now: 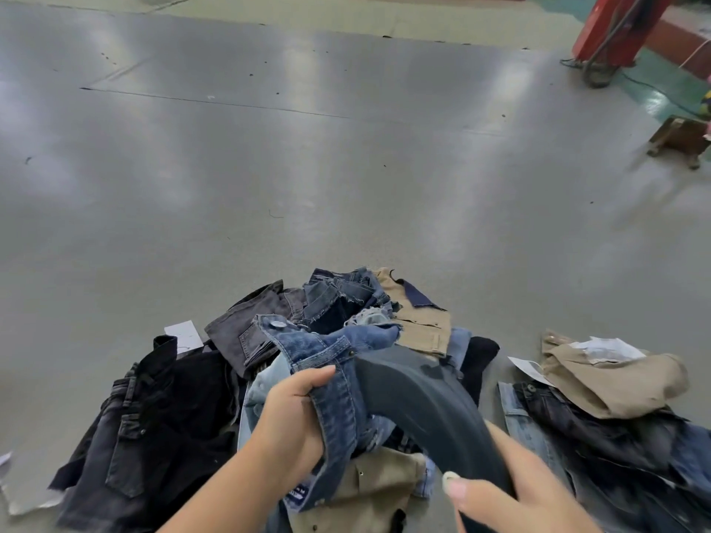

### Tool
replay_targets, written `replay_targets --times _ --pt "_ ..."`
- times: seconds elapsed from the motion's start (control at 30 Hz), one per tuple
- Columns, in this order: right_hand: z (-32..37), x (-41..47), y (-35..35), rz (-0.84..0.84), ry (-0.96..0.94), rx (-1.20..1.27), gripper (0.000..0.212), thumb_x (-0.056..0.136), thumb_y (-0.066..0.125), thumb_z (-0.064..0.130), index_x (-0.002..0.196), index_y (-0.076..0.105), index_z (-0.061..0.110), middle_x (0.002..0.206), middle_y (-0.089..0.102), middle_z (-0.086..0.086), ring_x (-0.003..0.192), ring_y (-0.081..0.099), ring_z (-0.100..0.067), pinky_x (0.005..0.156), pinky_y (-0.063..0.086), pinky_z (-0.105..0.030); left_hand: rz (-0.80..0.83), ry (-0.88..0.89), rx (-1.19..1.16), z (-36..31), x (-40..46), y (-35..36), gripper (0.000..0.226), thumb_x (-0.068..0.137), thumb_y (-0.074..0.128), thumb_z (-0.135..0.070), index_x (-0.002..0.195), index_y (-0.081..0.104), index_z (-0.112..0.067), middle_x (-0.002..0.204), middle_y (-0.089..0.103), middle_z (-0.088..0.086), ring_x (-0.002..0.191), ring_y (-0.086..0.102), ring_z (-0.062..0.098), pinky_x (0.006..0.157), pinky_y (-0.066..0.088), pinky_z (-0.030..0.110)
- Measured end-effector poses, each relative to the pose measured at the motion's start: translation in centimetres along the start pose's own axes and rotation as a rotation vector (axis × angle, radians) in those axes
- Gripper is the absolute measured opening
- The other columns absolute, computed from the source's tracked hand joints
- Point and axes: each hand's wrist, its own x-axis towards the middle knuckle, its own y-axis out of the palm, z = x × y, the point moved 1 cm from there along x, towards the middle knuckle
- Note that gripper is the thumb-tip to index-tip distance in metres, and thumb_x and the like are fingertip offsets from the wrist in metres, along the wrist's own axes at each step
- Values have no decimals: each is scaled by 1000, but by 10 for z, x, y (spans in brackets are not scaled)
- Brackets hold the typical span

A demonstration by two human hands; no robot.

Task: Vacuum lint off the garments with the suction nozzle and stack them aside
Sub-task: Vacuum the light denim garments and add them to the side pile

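- Head view, hands: left hand (pixel 292 421) has its fingers curled round a blue denim garment (pixel 327 363), gripping a bunched fold just left of the dark suction hose (pixel 419 409). Right hand (pixel 527 490) wraps that hose low down, thumb laid across its near side.
- Head view, nozzle: the hose's mouth is hidden under the denim, so whether it touches the fabric cannot be told.
- Head view, surroundings: behind and left of the hose lies the unsorted heap (pixel 246 363) of black, grey and tan pieces; right of the hose sits a smaller stack (pixel 600 394) topped by a tan garment, on the grey floor (pixel 307 167).
- Risks, as I judge them:
  - loose denim may be sucked into the mouth and choke it, since the cloth hangs slack;
  - the one-handed grip on a fold could slip;
  - paper tags (pixel 184 334) left of the hose could be drawn in;
  - a cleaned piece might drop back onto the heap.
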Motion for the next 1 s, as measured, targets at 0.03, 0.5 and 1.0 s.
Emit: replay_targets --times 0.03,0.5,1.0 --pt "-1 2 4 7 20 4 67 48 64 53 114 49 51 101 64 38 95 60 15 72 44 -3 37 -4 -25 2 -1 2 33 69 50 -19 70 77 0 78 72 17 62 69 30 70 50 41" --pt "2 3 3 -149 95 106 49 45 70 40 93 65 40 68 72 2 57 66 -8 54 47 -18 75 -78 28 6 -14 11 35 62 57 -24 78 77 0 90 72 20 72 71 33 74 48 40" --pt "7 -3 -22 -191 45 275 34 55 86 17 82 71 31 57 58 -18 48 57 -30 48 47 -36 -125 -107 79 -1 -8 -1 23 73 55 -12 85 68 2 75 71 20 54 68 30 48 54 33"
